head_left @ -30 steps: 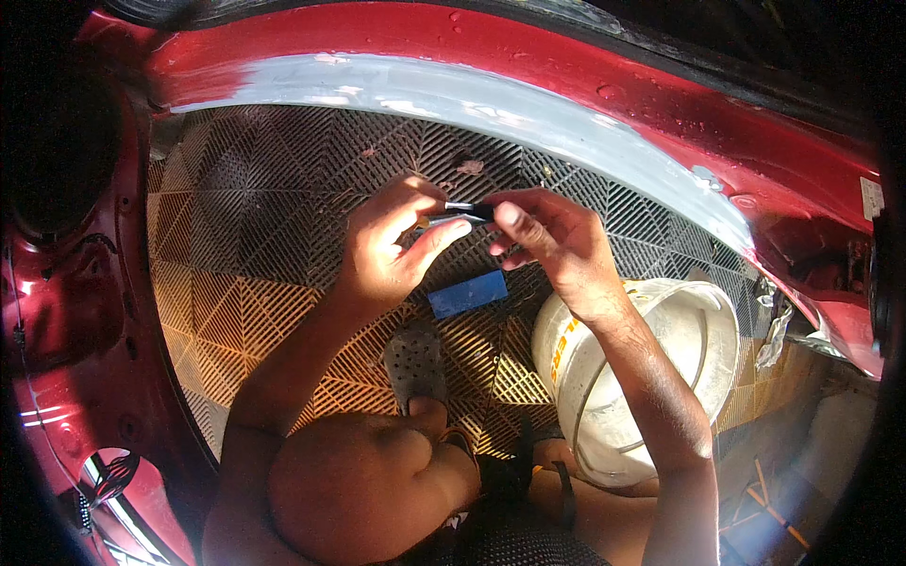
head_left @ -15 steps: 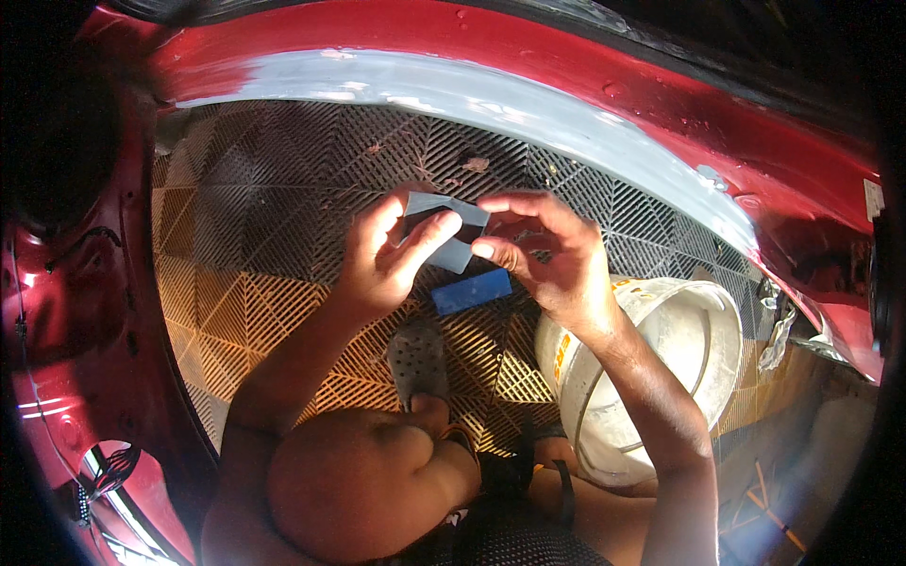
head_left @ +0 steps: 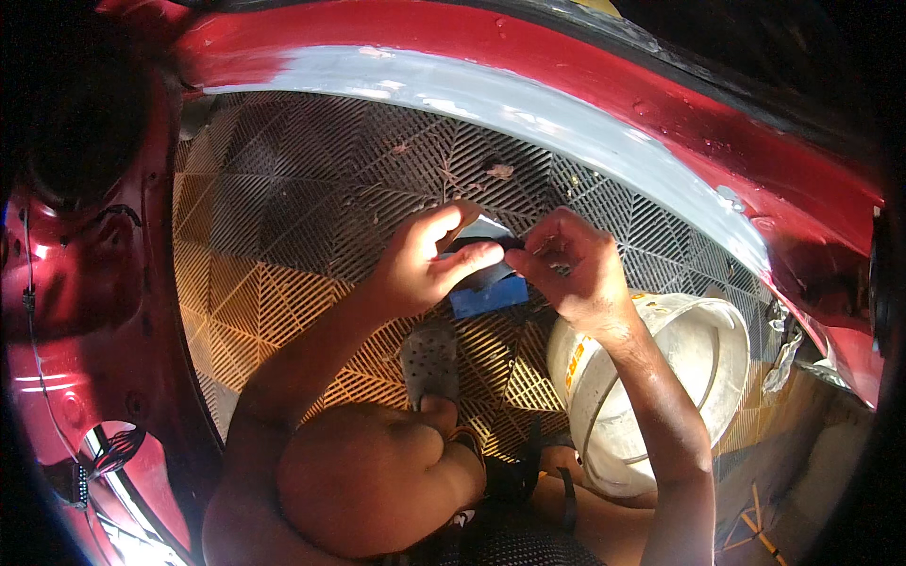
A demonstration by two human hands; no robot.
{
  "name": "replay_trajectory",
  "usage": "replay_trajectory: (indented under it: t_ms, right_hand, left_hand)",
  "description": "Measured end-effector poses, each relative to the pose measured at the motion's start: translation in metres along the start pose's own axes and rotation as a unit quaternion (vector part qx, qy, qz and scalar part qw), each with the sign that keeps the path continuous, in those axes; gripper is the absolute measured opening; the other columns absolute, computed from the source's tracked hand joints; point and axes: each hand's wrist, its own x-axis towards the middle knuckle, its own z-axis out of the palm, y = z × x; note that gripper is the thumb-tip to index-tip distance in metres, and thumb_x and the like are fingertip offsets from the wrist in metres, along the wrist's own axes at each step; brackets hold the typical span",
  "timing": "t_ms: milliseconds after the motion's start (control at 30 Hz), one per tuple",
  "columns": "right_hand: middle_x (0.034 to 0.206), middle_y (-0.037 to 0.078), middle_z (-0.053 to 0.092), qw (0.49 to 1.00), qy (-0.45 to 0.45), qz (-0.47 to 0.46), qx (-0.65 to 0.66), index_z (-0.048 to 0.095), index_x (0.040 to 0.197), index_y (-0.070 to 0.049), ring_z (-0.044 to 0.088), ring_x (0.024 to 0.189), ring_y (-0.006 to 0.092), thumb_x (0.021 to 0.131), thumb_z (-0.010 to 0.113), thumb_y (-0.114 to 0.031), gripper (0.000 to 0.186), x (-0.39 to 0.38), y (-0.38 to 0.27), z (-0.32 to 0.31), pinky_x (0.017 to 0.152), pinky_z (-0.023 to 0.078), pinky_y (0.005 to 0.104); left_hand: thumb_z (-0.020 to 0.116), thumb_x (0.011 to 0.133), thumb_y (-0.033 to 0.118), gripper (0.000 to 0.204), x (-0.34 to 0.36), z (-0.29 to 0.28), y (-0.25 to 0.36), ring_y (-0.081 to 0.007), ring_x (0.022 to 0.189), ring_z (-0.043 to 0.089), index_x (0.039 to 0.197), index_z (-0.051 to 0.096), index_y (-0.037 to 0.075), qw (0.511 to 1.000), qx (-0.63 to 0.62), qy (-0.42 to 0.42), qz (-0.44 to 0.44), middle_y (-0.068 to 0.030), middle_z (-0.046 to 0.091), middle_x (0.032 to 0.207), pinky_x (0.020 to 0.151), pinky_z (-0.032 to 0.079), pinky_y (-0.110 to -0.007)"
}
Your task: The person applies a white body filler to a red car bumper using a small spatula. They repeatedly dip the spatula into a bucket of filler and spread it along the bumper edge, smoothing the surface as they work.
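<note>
A folded piece of grey sandpaper (head_left: 486, 274) is held between my two hands above the floor. My left hand (head_left: 420, 257) pinches it from the left, with the thumb across its dark face. At its right end, my right hand (head_left: 578, 269) grips it between thumb and curled fingers. Fingers cover much of the sheet. Just below it on the floor lies a flat blue block (head_left: 489, 297), partly hidden by the sheet. Beyond my hands curves a red car body edge (head_left: 661, 118) with a grey, patchy band (head_left: 444, 90) along it.
A tipped white bucket (head_left: 590, 424) lies to the right, beside my right forearm. Red car bodywork (head_left: 85, 311) with loose wiring (head_left: 118, 453) stands at the left. Slatted grey and orange floor tiles (head_left: 274, 321) spread beneath. Crumpled silvery material (head_left: 780, 354) sits near the right edge.
My right hand has closed in on the sandpaper's right end and its fingers have curled. The sheet is folded narrower between my hands. The whole view has shifted slightly.
</note>
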Motion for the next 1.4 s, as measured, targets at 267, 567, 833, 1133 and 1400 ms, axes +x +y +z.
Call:
replay_trajectory:
  t_ms: [267, 567, 833, 1133, 1400]
  right_hand:
    - [0.106, 0.010, 0.075, 0.991, -0.008, 0.062, -0.116, 0.053, 0.145, -0.003, 0.071, 0.097, 0.0143, 0.092, 0.076, -0.002, 0.057, -0.005, -0.027, -0.004, 0.084, 0.057, 0.0298]
    - [0.098, 0.014, 0.074, 0.844, 0.077, -0.136, -0.513, 0.073, 0.103, -0.001, 0.071, 0.089, 0.0313, 0.091, 0.070, -0.003, 0.013, -0.082, -0.002, -0.167, 0.082, 0.055, 0.0407]
    - [0.094, 0.019, 0.073, 0.892, 0.014, 0.010, -0.451, 0.072, 0.108, 0.001, 0.070, 0.080, 0.0358, 0.108, 0.042, -0.045, 0.055, -0.104, 0.029, -0.206, 0.075, 0.054, 0.0438]
    - [0.081, 0.016, 0.069, 0.873, 0.034, 0.060, -0.483, 0.074, 0.094, 0.001, 0.068, 0.071, 0.0311, 0.109, 0.039, -0.046, 0.061, -0.107, 0.029, -0.202, 0.066, 0.053, 0.0395]
    - [0.078, 0.015, 0.067, 0.878, 0.053, 0.035, -0.475, 0.074, 0.092, 0.000, 0.067, 0.068, 0.0294, 0.108, 0.042, -0.042, 0.055, -0.107, 0.032, -0.199, 0.066, 0.052, 0.0390]
  left_hand:
    - [0.081, 0.090, 0.012, 0.020, 0.017, -0.014, 0.003, -0.0097, 0.088, 0.064, 0.100, 0.066, 0.002, 0.999, -0.004, -0.005, 0.044, -0.0044, 0.070, 0.092, 0.080, 0.053, -0.027]
    - [0.083, 0.082, 0.012, 0.023, 0.083, -0.151, -0.006, -0.0187, 0.090, 0.066, 0.096, 0.069, 0.002, 0.786, 0.472, 0.227, 0.328, -0.0061, 0.070, 0.092, 0.079, 0.049, -0.036]
    - [0.086, 0.072, 0.011, 0.027, 0.091, -0.168, -0.007, -0.0280, 0.100, 0.063, 0.092, 0.067, 0.006, 0.731, 0.535, 0.169, 0.389, -0.0055, 0.068, 0.096, 0.085, 0.046, -0.040]
    - [0.088, 0.071, 0.011, 0.029, 0.094, -0.172, -0.024, -0.0305, 0.102, 0.063, 0.091, 0.067, 0.006, 0.694, 0.539, 0.250, 0.407, -0.0076, 0.067, 0.098, 0.092, 0.049, -0.043]
    - [0.089, 0.070, 0.012, 0.029, 0.094, -0.175, -0.017, -0.0317, 0.104, 0.063, 0.090, 0.068, 0.006, 0.695, 0.544, 0.242, 0.403, -0.0079, 0.067, 0.103, 0.090, 0.050, -0.044]
